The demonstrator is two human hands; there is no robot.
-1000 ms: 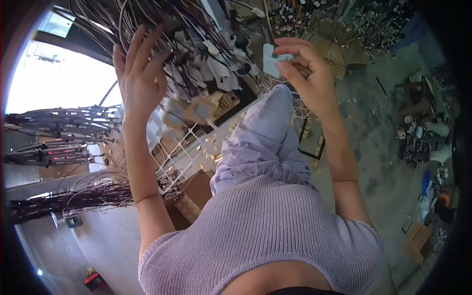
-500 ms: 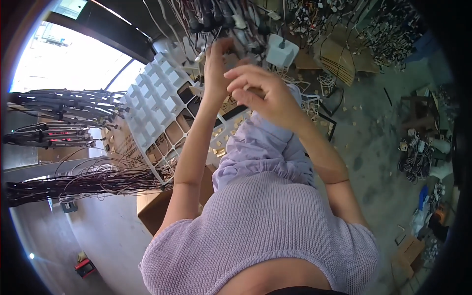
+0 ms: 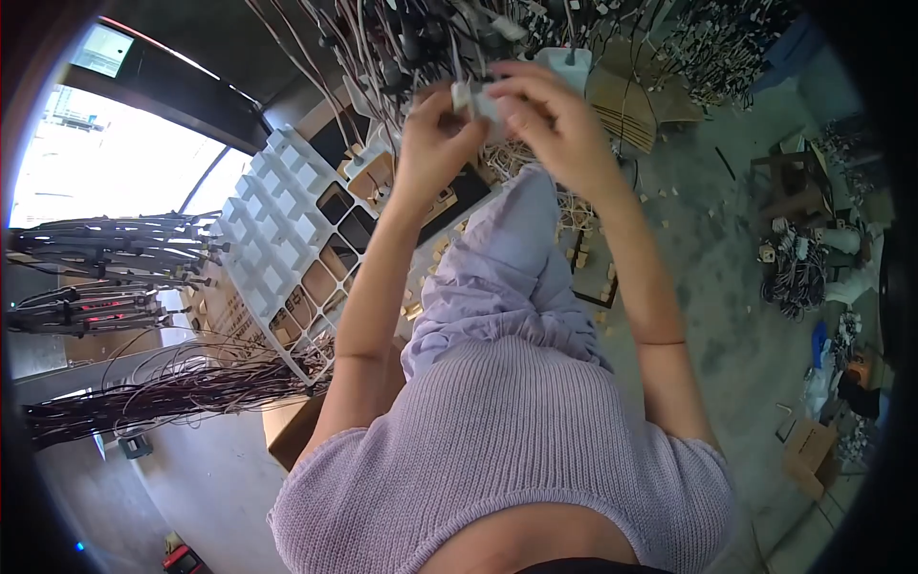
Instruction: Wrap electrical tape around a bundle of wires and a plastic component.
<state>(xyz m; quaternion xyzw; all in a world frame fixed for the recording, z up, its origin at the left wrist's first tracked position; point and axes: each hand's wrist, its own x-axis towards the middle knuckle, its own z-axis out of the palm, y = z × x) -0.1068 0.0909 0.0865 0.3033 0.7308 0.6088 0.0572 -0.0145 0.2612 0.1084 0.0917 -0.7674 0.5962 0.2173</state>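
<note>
Hanging cables [image 3: 421,43] with dark and white ends crowd the top of the view. Among their lower ends, my left hand [image 3: 435,148] is closed, thumb and fingers pinching a small white connector [image 3: 461,97] on a cable. My right hand [image 3: 564,129] is just to its right, with bent fingers and thumb closed around a pale, motion-smeared piece that I cannot make out. Behind the right fingers is a white, box-like plastic part [image 3: 566,65] with a cable running into it.
A white plastic grid tray [image 3: 277,225] stands at the left, beside bundled dark cables [image 3: 115,244]. A cardboard box [image 3: 292,421] lies below it. Folded cardboard [image 3: 626,100], small scattered pieces on the floor and a dark stool [image 3: 792,187] are to the right.
Both hands have moved. My right hand has gone up and right, to the cable ends. My left hand now pinches a white connector, and the view has shifted slightly.
</note>
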